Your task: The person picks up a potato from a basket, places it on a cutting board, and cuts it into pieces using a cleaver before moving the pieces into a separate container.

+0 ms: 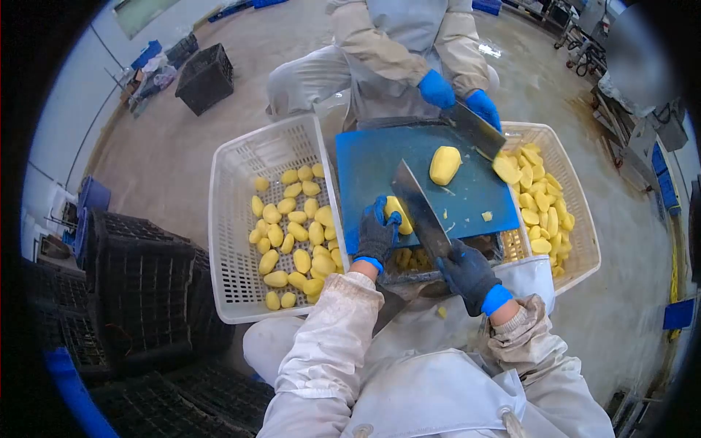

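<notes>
My gloved left hand point(378, 232) has its fingers curled over a potato point(397, 213) at the near left corner of the blue cutting board point(369, 157). My right hand point(467, 271) is closed round the knife point(422, 208), just off the board's near edge; the blade slants up and leftward along the potato's right side, and I can't tell whether they touch. A larger potato point(445, 166) lies beyond both hands, between the board's far and near edges.

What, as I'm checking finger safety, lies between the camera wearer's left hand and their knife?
The head view shows a peeled potato between the left hand and the right hand's knife.
</notes>
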`<control>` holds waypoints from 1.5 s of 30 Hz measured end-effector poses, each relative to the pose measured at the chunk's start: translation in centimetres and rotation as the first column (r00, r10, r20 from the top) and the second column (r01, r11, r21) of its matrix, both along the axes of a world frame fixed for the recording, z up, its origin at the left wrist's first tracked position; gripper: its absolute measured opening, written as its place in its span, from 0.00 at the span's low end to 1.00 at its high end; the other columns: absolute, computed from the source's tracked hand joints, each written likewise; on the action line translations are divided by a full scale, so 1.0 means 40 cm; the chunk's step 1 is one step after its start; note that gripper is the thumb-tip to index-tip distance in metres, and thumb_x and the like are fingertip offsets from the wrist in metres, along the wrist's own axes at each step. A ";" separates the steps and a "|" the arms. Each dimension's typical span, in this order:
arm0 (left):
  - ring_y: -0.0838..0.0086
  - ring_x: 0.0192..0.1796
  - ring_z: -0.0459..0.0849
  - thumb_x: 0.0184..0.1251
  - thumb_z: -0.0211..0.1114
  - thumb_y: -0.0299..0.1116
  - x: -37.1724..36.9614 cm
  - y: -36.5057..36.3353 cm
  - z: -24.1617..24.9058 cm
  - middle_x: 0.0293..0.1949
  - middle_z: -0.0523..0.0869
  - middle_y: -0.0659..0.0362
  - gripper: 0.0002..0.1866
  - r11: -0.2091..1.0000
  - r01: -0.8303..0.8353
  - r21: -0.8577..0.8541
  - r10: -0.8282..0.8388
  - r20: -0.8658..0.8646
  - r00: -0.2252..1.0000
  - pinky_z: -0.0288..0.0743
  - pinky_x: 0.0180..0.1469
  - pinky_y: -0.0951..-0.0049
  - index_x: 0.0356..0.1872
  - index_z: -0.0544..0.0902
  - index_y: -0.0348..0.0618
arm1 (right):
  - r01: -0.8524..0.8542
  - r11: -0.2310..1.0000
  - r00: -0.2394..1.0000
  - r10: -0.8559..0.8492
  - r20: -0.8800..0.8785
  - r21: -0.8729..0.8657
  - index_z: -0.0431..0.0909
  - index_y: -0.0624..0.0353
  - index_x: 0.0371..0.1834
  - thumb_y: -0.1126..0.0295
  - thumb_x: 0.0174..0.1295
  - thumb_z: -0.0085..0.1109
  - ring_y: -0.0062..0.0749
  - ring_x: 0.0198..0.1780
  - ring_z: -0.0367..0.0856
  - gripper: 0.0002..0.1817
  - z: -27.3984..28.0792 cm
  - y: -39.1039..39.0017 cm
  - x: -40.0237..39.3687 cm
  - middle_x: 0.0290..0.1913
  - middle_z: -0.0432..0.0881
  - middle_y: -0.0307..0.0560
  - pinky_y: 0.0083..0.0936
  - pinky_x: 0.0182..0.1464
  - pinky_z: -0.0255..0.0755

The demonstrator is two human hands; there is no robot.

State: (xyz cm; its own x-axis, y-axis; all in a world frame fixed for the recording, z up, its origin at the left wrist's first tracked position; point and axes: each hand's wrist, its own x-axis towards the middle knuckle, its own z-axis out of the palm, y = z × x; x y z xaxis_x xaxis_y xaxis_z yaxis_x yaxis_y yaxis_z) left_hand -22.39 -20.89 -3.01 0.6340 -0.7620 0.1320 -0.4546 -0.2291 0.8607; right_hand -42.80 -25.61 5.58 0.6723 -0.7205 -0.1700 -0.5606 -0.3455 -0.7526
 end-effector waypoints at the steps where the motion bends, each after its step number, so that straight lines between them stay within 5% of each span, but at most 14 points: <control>1: 0.50 0.51 0.72 0.57 0.61 0.39 0.000 -0.002 -0.001 0.48 0.73 0.42 0.27 1.000 0.004 0.020 -0.004 -0.003 1.000 0.65 0.55 0.58 0.56 0.69 0.38 | -0.027 0.999 1.000 0.027 0.005 0.027 0.73 0.62 0.41 0.61 0.55 0.54 0.59 0.37 0.76 0.16 -0.026 -0.014 0.000 0.32 0.78 0.63 0.44 0.37 0.70; 9: 0.50 0.52 0.71 0.57 0.61 0.38 0.000 -0.007 -0.009 0.49 0.72 0.42 0.27 1.000 -0.007 0.020 0.007 0.013 1.000 0.64 0.56 0.59 0.57 0.69 0.37 | -0.054 0.983 0.970 0.093 -0.226 0.174 0.73 0.67 0.41 0.57 0.57 0.52 0.57 0.42 0.76 0.21 0.059 -0.051 0.072 0.36 0.78 0.66 0.44 0.43 0.69; 11: 0.49 0.52 0.70 0.58 0.60 0.38 0.001 -0.004 -0.009 0.50 0.71 0.41 0.27 0.999 0.013 0.034 -0.014 0.055 0.998 0.64 0.56 0.59 0.58 0.68 0.37 | -0.127 0.980 0.963 0.159 -0.219 0.153 0.70 0.69 0.45 0.63 0.58 0.53 0.34 0.24 0.77 0.19 0.070 -0.053 0.105 0.26 0.78 0.52 0.32 0.28 0.71; 14: 0.48 0.54 0.70 0.59 0.60 0.37 -0.001 0.003 0.017 0.52 0.70 0.41 0.27 0.997 0.022 0.079 -0.020 -0.023 1.000 0.64 0.57 0.58 0.58 0.67 0.37 | -0.253 0.964 0.936 0.221 -0.275 -0.086 0.73 0.65 0.44 0.56 0.59 0.48 0.57 0.43 0.77 0.21 -0.104 -0.078 0.142 0.38 0.78 0.66 0.44 0.47 0.69; 21: 0.54 0.48 0.77 0.59 0.59 0.32 0.005 0.033 0.010 0.47 0.77 0.44 0.23 0.997 0.036 0.063 -0.025 -0.164 0.986 0.71 0.51 0.64 0.56 0.69 0.35 | -0.182 0.975 0.905 0.116 -0.410 -0.126 0.68 0.63 0.51 0.60 0.60 0.46 0.55 0.39 0.78 0.21 -0.011 0.024 0.197 0.38 0.79 0.62 0.47 0.41 0.70; 27: 0.52 0.45 0.76 0.58 0.53 0.28 0.019 0.074 -0.072 0.43 0.77 0.44 0.15 0.973 -0.061 -0.222 -0.004 -0.285 0.959 0.69 0.47 0.62 0.47 0.72 0.35 | -0.190 0.937 0.982 0.179 -0.064 -0.294 0.71 0.59 0.47 0.60 0.57 0.52 0.54 0.30 0.78 0.18 -0.002 0.139 -0.036 0.27 0.79 0.57 0.44 0.33 0.71; 31: 0.68 0.43 0.79 0.59 0.54 0.24 0.018 0.104 -0.024 0.43 0.79 0.52 0.16 0.995 -0.068 -0.068 0.074 0.088 0.993 0.74 0.46 0.72 0.49 0.72 0.33 | -0.255 0.958 0.959 0.233 -0.161 -0.134 0.72 0.58 0.45 0.60 0.56 0.53 0.51 0.27 0.78 0.17 -0.015 0.185 -0.149 0.24 0.78 0.55 0.42 0.30 0.71; 34: 0.65 0.42 0.80 0.60 0.53 0.25 0.042 0.112 -0.024 0.44 0.79 0.52 0.17 0.999 0.034 -0.006 -0.034 -0.108 0.994 0.75 0.44 0.72 0.51 0.71 0.34 | -0.292 0.956 0.938 0.277 -0.208 -0.043 0.72 0.58 0.45 0.58 0.57 0.50 0.51 0.27 0.78 0.18 -0.035 0.185 -0.190 0.23 0.78 0.55 0.42 0.30 0.71; 36: 0.52 0.42 0.78 0.59 0.53 0.27 0.048 0.118 0.003 0.41 0.78 0.44 0.16 0.982 -0.135 -0.132 -0.021 -0.788 0.616 0.71 0.45 0.64 0.49 0.72 0.34 | -0.302 0.953 0.936 0.299 -0.183 0.012 0.72 0.59 0.43 0.57 0.57 0.50 0.51 0.26 0.78 0.18 -0.044 0.178 -0.202 0.22 0.78 0.55 0.42 0.30 0.70; 38: 0.53 0.42 0.79 0.61 0.52 0.30 0.091 0.123 -0.018 0.42 0.78 0.45 0.16 0.985 -0.108 -0.137 -0.047 -0.803 0.594 0.73 0.46 0.66 0.49 0.71 0.33 | -0.386 0.916 0.880 0.402 -0.254 0.111 0.71 0.59 0.43 0.55 0.57 0.49 0.52 0.27 0.78 0.19 -0.058 0.170 -0.210 0.23 0.78 0.56 0.43 0.31 0.70; 39: 0.53 0.44 0.78 0.63 0.52 0.33 0.105 0.118 0.008 0.43 0.78 0.44 0.17 0.987 0.162 0.006 -0.158 -0.191 0.969 0.72 0.48 0.66 0.50 0.71 0.34 | -0.383 0.916 0.882 0.400 -0.247 0.115 0.71 0.59 0.43 0.55 0.57 0.49 0.52 0.27 0.78 0.19 -0.066 0.168 -0.211 0.23 0.78 0.56 0.43 0.31 0.70; 40: 0.53 0.46 0.77 0.65 0.52 0.35 0.112 0.099 0.032 0.44 0.78 0.44 0.18 0.922 0.261 0.288 -0.374 0.482 0.792 0.72 0.50 0.65 0.51 0.71 0.34 | -0.420 0.896 0.865 0.443 -0.237 0.140 0.71 0.59 0.43 0.55 0.57 0.49 0.52 0.27 0.78 0.20 -0.074 0.164 -0.212 0.24 0.78 0.56 0.44 0.32 0.70; 41: 0.50 0.54 0.72 0.64 0.53 0.42 0.097 0.056 0.046 0.51 0.74 0.41 0.25 0.915 0.291 0.278 -0.342 0.154 0.927 0.68 0.56 0.62 0.56 0.68 0.35 | -0.452 0.876 0.846 0.481 -0.229 0.167 0.71 0.59 0.43 0.54 0.57 0.48 0.53 0.28 0.78 0.20 -0.079 0.160 -0.215 0.24 0.78 0.56 0.44 0.33 0.69; 45: 0.49 0.48 0.77 0.58 0.60 0.49 -0.042 -0.200 -0.049 0.46 0.77 0.40 0.30 0.914 0.143 0.379 -0.214 0.151 0.965 0.69 0.51 0.59 0.54 0.69 0.36 | -0.528 0.802 0.754 0.594 -0.281 0.280 0.70 0.60 0.43 0.54 0.57 0.48 0.53 0.30 0.78 0.21 -0.087 0.142 -0.205 0.26 0.79 0.58 0.45 0.34 0.69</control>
